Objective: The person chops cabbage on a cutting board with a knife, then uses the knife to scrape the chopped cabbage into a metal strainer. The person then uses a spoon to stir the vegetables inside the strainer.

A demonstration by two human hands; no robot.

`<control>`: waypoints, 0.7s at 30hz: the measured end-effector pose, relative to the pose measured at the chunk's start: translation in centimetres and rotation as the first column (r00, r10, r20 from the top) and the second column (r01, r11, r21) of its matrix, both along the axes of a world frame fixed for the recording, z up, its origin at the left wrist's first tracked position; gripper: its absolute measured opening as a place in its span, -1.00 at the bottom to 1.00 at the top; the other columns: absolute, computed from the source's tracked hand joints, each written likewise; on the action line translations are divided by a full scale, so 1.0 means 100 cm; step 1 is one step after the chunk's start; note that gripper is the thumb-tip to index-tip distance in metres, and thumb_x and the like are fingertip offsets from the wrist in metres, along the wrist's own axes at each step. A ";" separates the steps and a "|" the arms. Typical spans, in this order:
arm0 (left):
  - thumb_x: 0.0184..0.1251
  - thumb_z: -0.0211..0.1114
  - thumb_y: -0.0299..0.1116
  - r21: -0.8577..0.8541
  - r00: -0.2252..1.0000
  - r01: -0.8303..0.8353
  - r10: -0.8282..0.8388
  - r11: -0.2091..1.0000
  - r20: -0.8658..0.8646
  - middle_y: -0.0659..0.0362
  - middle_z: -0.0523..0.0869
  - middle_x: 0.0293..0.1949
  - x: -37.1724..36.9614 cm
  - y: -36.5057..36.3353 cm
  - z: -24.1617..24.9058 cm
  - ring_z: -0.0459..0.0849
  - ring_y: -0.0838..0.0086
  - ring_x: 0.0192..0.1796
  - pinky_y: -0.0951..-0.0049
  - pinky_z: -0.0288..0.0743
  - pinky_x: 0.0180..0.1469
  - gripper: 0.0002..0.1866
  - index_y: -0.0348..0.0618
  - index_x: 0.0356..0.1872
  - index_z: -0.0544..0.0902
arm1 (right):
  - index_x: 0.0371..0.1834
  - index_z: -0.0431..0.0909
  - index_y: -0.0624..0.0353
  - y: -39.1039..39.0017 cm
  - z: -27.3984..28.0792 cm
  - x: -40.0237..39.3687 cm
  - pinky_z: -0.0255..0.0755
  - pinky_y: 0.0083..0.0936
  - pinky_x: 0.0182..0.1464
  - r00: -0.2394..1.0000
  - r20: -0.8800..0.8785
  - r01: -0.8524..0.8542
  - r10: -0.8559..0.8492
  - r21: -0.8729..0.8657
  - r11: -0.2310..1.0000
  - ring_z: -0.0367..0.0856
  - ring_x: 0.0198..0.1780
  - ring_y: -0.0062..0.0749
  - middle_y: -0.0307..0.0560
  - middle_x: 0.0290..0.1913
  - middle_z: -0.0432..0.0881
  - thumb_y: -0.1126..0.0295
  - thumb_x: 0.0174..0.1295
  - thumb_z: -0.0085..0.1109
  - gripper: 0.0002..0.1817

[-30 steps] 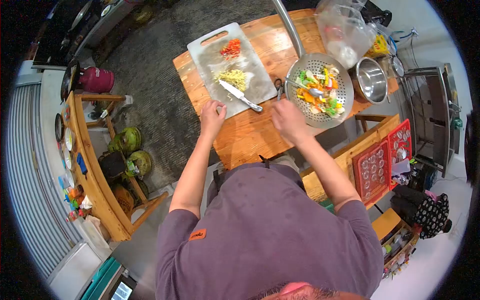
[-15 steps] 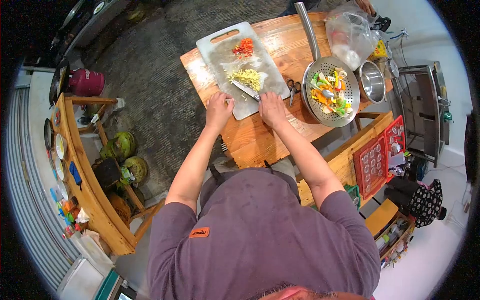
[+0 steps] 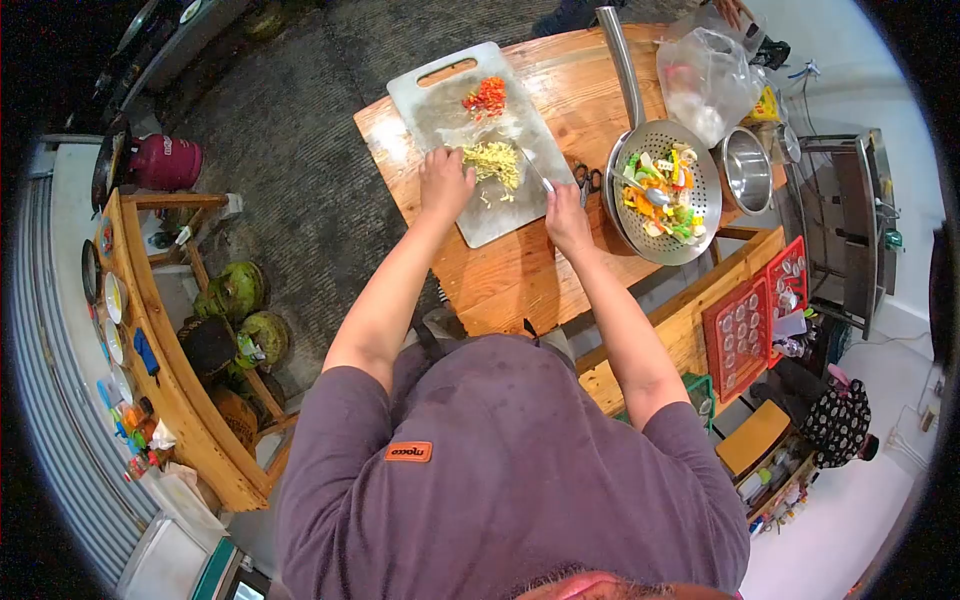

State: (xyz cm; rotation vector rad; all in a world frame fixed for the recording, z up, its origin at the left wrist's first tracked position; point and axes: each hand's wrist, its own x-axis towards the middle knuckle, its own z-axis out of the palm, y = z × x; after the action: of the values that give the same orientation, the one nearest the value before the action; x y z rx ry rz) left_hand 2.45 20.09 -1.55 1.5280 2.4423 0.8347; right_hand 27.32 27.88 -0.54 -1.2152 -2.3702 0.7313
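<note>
My right hand grips the handle of a knife, its blade slanting up and left over the cutting board, just right of a pile of pale yellow chopped strips. At the pile's left edge, my left hand rests on the board, fingers forward and thumb apart, with nothing visibly held. The worn white cutting board has a handle slot at its far end. Chopped red pieces form a separate heap farther up the board.
Right of the board lie black scissors. A perforated long-handled steel strainer holds cut vegetables and a spoon. Beyond it are a steel bowl and a clear plastic bag. Another person's hand shows at the top right.
My left hand has moved up and forward to the yellow pile. My right hand has shifted right with the knife, whose blade has swung from across the pile to its right side.
</note>
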 end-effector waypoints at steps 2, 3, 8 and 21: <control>0.29 0.45 -0.24 -0.025 1.000 0.008 -0.009 1.000 -0.010 0.00 0.68 0.04 0.002 0.013 -0.003 0.58 0.08 0.24 0.04 0.43 0.32 -0.60 -0.18 0.11 0.74 | 0.23 0.49 0.29 0.000 -0.003 0.001 0.52 0.09 0.11 1.000 0.008 -0.012 0.012 -0.027 1.000 0.58 0.04 0.37 0.32 0.06 0.47 0.32 0.63 -0.03 -0.69; 0.26 0.46 -0.26 -0.042 1.000 0.017 -0.018 0.999 -0.021 0.01 0.69 0.03 0.003 0.017 -0.002 0.59 0.08 0.23 0.05 0.44 0.31 -0.59 -0.17 0.10 0.75 | 0.24 0.49 0.30 0.001 -0.001 0.000 0.52 0.09 0.10 1.000 0.015 -0.023 0.024 -0.046 0.999 0.58 0.03 0.37 0.31 0.05 0.47 0.32 0.64 -0.03 -0.69; 0.26 0.45 -0.28 -0.113 0.986 0.163 -0.159 0.980 0.042 0.05 0.70 0.03 0.015 0.020 0.005 0.60 0.10 0.22 0.03 0.44 0.30 -0.66 -0.12 0.05 0.77 | 0.23 0.49 0.31 -0.011 0.013 0.004 0.52 0.07 0.09 0.994 -0.093 -0.072 0.061 -0.118 0.990 0.58 0.02 0.35 0.29 0.05 0.48 0.32 0.65 -0.04 -0.70; 0.29 0.46 -0.33 0.036 0.992 0.116 -0.117 0.993 0.050 0.14 0.72 -0.09 -0.001 -0.006 0.003 0.65 0.17 0.13 0.10 0.45 0.20 -0.80 -0.07 -0.10 0.83 | 0.10 0.47 0.28 -0.052 0.023 -0.018 0.56 0.04 0.00 0.997 0.072 0.026 -0.017 -0.117 0.993 0.63 -0.01 0.29 0.24 0.01 0.57 0.22 0.67 -0.01 -0.70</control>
State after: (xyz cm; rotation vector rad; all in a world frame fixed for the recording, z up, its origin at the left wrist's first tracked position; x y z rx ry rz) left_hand 2.33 19.53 -1.28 1.6210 2.2892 0.8848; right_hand 25.48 22.63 1.75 -1.3334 -2.3962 0.8454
